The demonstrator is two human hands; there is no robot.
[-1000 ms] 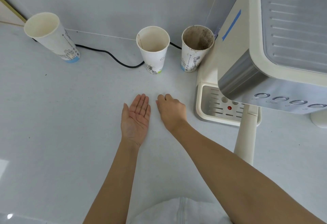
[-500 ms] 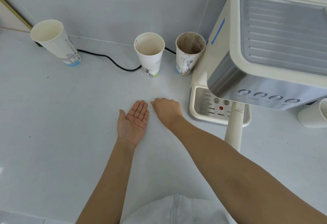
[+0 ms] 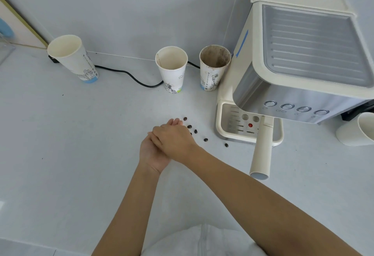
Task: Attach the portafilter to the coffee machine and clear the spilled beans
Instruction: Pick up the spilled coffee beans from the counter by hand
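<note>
While beans (image 3: 196, 131) dot the white counter (image 3: 60, 144), right hand (image 3: 174, 141) covers left palm (image 3: 149, 154); fingers pressed together.

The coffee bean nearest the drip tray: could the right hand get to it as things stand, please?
Probably yes: the coffee bean lies alone on bare counter, just right of the right hand, with nothing between them.

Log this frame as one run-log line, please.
portafilter handle on coffee machine | right hand over left hand | coffee beans loose on counter
</note>
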